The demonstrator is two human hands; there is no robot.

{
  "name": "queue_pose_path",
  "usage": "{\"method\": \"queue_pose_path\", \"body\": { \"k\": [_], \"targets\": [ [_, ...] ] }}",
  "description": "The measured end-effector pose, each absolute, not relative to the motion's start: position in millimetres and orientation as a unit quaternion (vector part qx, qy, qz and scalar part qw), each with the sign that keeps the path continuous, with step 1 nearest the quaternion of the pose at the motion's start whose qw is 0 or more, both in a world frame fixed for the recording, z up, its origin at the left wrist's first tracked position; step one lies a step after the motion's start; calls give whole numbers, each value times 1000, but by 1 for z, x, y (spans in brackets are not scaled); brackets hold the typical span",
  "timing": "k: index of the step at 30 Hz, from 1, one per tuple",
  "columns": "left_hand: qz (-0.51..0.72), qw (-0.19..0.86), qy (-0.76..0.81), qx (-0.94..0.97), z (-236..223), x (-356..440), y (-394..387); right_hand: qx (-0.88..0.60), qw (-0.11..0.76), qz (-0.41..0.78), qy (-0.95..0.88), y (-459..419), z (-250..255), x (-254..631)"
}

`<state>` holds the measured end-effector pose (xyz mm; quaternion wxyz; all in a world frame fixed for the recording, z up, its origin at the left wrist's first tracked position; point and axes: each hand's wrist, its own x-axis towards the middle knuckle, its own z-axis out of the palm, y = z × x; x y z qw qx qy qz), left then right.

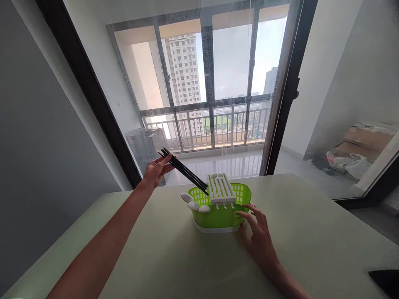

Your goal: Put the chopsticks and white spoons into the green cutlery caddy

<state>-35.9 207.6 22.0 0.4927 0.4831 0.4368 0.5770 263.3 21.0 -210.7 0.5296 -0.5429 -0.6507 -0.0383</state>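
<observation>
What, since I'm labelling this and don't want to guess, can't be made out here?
In the head view:
Number of black chopsticks: they overlap in the left hand.
Handles of white spoons: hidden by the green basket.
The basket's floor: hidden by its front wall and the white slotted rack.
Palm of the right hand: hidden by its back.
Dark object at lower right: cut off by the edges.

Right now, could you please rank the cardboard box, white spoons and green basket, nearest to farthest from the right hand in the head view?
1. Green basket, at the right hand.
2. White spoons, basket's front-left rim.
3. Cardboard box, far right background.
</observation>
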Motion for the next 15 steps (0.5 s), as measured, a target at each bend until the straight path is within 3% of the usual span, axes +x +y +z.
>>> {"method": "queue_pose_path", "body": {
  "k": [8,15],
  "targets": [
    [617,491,479,386,10,-98,224,-542,531,-36,-651,21,-210,263],
    [481,519,592,386,-10,-182,199,-547,528,-28,-649,20,-211,263]
  ]
}}
